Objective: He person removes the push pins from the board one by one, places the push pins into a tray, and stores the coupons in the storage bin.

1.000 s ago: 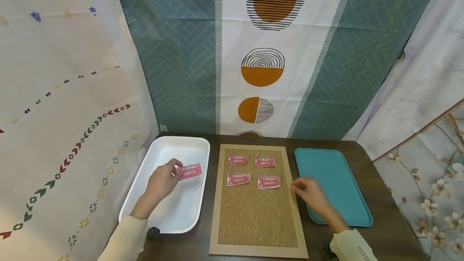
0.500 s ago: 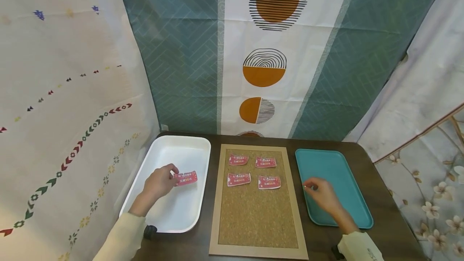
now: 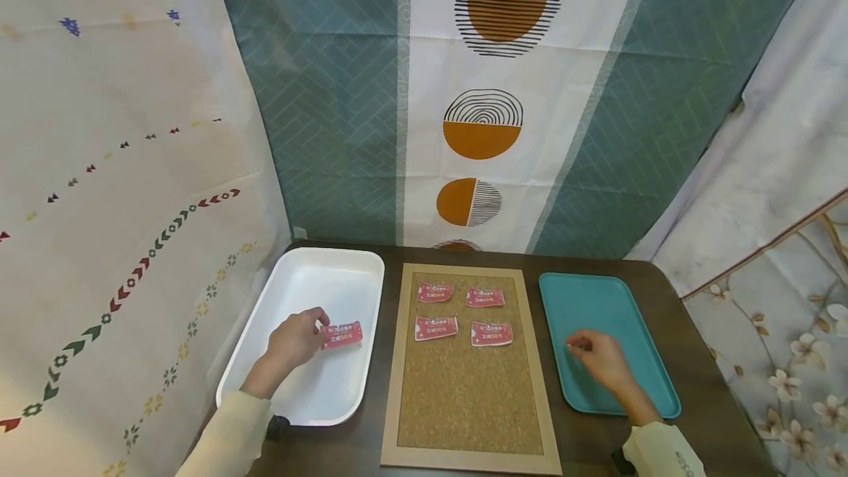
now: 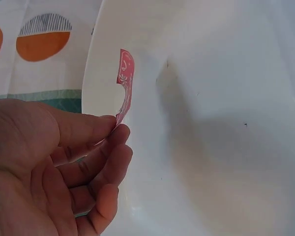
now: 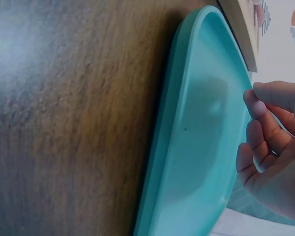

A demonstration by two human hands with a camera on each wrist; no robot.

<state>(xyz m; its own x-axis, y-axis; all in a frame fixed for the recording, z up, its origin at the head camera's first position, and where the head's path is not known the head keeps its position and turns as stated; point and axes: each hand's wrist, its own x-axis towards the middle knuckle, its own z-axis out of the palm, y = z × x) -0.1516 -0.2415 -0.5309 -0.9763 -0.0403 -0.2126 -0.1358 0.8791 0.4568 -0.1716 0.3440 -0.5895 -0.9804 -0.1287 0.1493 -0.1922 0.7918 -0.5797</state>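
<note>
While the left hand (image 3: pixel 294 341) pinched a red coupon (image 3: pixel 343 335) at one end, the right hand (image 3: pixel 601 358) was over the teal tray (image 3: pixel 596 297), closer to that tray's left edge than to its right. The held coupon was over the white tray (image 3: pixel 334 400), towards its right edge and about midway between its far and near edges. Viewed from the left wrist, the coupon was bent in a curve and projected past the fingertips, with shadows on the tray floor beyond.

The right hand was set narrow: the tips of thumb and forefinger were together. Whether anything small was between them could not be told.

Between the two trays lay the corkboard (image 3: pixel 470 396), bordered in pale wood. Four other coupons (image 3: pixel 492 333) were on it, in two rows of two, nearer its far edge than its near edge. Their print was white and yellow, and the outlines were slightly uneven.

All these items were on a dark brown table (image 3: pixel 705 377), the white tray towards its far left corner and the teal tray towards its right edge. Behind the far edge hung a patterned curtain (image 3: pixel 324 116), and both sleeves (image 3: pixel 228 433) were pale yellow
</note>
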